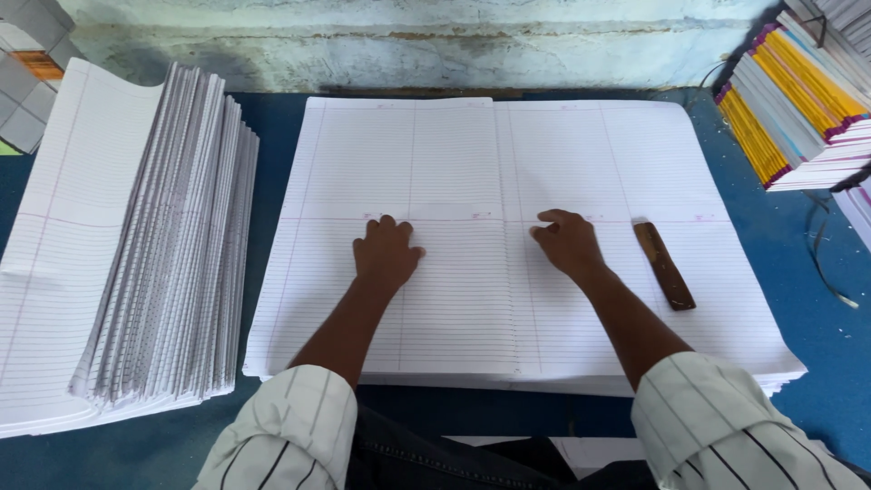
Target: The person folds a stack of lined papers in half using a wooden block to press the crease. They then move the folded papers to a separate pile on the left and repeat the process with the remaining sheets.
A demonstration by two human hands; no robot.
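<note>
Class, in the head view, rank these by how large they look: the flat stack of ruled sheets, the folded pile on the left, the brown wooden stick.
1. Flat stack of ruled sheets
2. Folded pile, clearly smaller
3. Brown wooden stick, by far the smallest

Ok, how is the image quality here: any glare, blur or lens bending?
Head view: even daylight, no harsh glare on the ruled sheets; left hand and right hand are sharp, with only soft shadows; the wooden stick is crisp; the wide lens bows the folded stack and the notebooks near the edges.
</note>
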